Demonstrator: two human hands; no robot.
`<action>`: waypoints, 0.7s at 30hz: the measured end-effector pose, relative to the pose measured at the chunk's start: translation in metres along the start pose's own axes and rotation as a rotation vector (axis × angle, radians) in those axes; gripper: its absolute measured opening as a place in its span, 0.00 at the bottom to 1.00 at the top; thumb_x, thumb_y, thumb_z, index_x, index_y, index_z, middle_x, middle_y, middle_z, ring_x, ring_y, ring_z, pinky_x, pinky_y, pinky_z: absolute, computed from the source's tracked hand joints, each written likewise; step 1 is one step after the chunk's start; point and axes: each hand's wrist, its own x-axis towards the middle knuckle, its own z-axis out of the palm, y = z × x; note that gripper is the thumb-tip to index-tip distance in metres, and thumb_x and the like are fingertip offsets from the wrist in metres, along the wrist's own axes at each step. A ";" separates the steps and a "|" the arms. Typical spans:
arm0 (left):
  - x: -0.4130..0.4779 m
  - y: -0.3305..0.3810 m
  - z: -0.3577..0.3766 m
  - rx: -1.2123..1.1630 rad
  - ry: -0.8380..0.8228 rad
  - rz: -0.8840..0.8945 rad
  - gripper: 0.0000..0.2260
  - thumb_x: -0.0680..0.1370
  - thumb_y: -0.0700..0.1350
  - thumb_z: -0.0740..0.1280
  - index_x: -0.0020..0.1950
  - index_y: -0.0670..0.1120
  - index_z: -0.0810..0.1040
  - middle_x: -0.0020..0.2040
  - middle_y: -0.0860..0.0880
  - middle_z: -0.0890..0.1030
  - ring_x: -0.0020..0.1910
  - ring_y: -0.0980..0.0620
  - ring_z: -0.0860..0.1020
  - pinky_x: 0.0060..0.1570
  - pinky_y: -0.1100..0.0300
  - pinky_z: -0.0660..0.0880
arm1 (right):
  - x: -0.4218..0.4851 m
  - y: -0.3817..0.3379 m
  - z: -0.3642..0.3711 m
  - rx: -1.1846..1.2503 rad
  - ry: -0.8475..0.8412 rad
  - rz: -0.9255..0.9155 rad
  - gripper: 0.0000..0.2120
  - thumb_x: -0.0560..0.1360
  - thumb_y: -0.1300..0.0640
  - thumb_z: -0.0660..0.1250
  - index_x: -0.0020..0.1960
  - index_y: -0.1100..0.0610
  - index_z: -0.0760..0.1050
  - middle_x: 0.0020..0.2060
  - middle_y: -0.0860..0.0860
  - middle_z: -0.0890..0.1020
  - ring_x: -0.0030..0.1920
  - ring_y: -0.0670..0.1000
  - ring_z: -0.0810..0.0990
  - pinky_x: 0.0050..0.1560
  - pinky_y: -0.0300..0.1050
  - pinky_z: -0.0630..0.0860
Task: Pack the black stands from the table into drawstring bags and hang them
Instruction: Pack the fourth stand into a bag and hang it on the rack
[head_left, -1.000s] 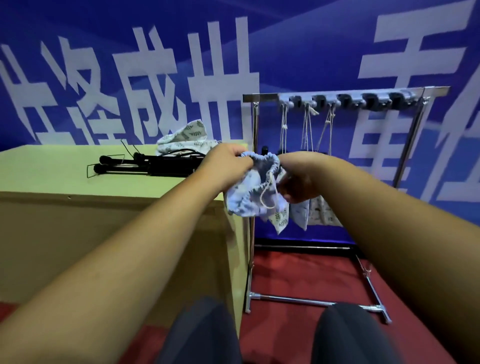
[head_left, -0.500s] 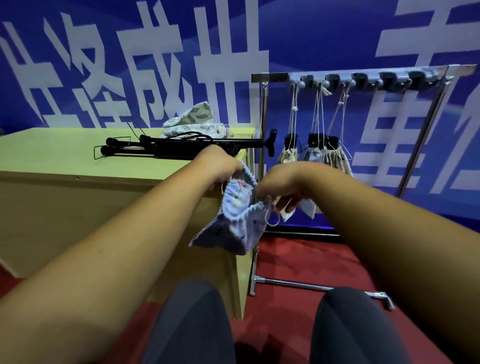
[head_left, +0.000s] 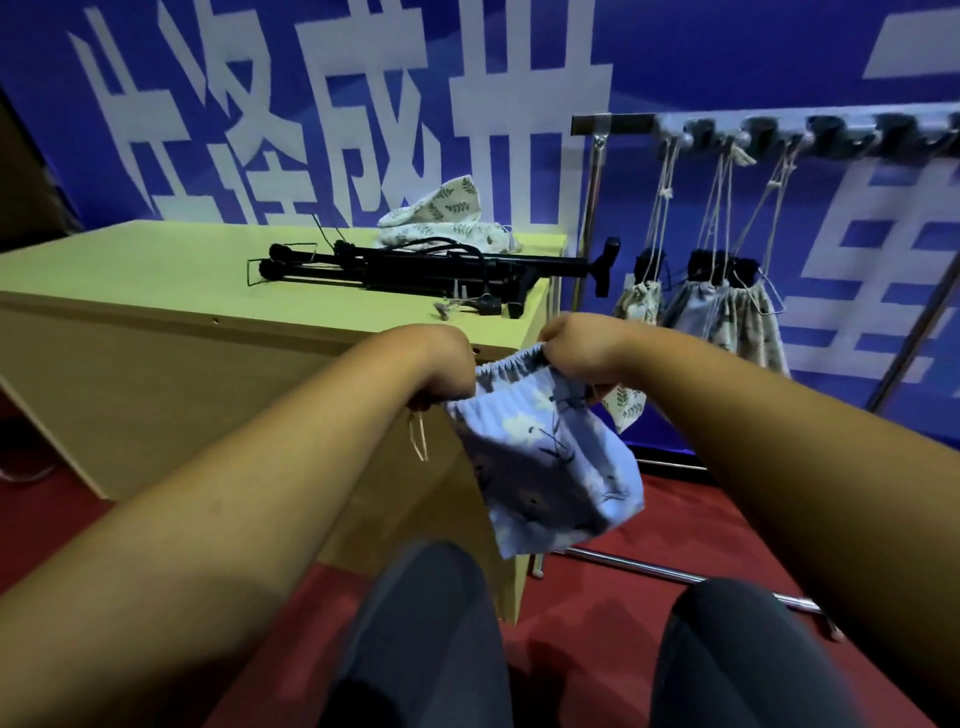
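On the pale yellow-green wooden bench (head_left: 130, 270) lie the folded black stands (head_left: 415, 267), well apart from both hands. The left hand (head_left: 441, 364) grips one side of the gathered mouth of the light blue printed fabric drawstring bag (head_left: 545, 457), and the white cord (head_left: 418, 436) dangles below it. The right hand (head_left: 582, 348) grips the other side, fingers curled. Do it well: stretch the mouth fully wide and keep the cord out. Fingertips are hidden under the hands, the bag's inside is unseen, and the chrome hanging rack (head_left: 613, 124) is cut off at right.

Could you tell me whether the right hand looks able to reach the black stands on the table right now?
Probably not at once: the right hand grips the rim of the blue drawstring bag, as does the left hand. The path to the black stands looks free once it lets go.
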 end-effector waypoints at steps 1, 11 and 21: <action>-0.001 -0.002 -0.001 0.039 -0.020 0.003 0.12 0.80 0.39 0.64 0.57 0.36 0.84 0.38 0.40 0.77 0.28 0.44 0.72 0.26 0.61 0.70 | -0.002 -0.003 0.001 0.000 0.012 0.005 0.07 0.82 0.66 0.63 0.53 0.66 0.79 0.43 0.63 0.82 0.39 0.62 0.85 0.43 0.61 0.86; 0.011 -0.061 -0.010 -0.296 -0.101 0.147 0.19 0.83 0.59 0.69 0.49 0.42 0.75 0.27 0.47 0.71 0.24 0.50 0.63 0.26 0.63 0.61 | 0.019 -0.012 0.004 -0.034 -0.028 -0.115 0.18 0.79 0.63 0.62 0.64 0.51 0.82 0.49 0.53 0.85 0.44 0.55 0.85 0.40 0.49 0.83; 0.045 -0.083 0.007 -0.506 0.106 0.208 0.19 0.82 0.59 0.69 0.45 0.44 0.78 0.35 0.45 0.74 0.28 0.49 0.67 0.27 0.62 0.61 | 0.071 -0.045 0.006 0.091 0.349 -0.112 0.11 0.80 0.53 0.63 0.49 0.52 0.85 0.42 0.49 0.87 0.43 0.55 0.86 0.46 0.58 0.87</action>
